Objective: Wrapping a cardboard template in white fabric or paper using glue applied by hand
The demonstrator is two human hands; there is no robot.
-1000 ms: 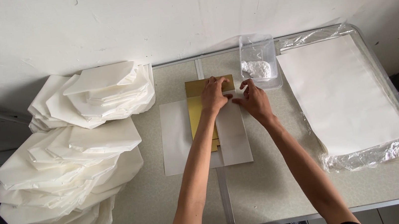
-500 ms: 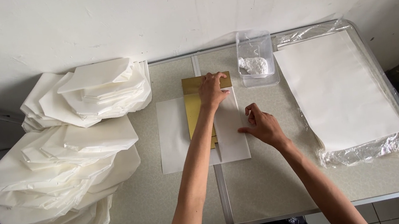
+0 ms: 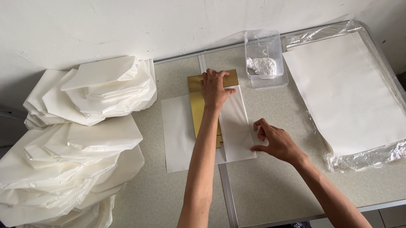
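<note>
Speckled folding table (image 3: 273,192) is standing against a white wall (image 3: 191,8). Left hand (image 3: 216,88) is pressing flat, fingers spread, on the gold card (image 3: 197,110) near the far edge — right hand (image 3: 273,139) is resting loosely curled, grasping nothing, fingertips touching the white sheet (image 3: 235,130) mid-table.
</note>
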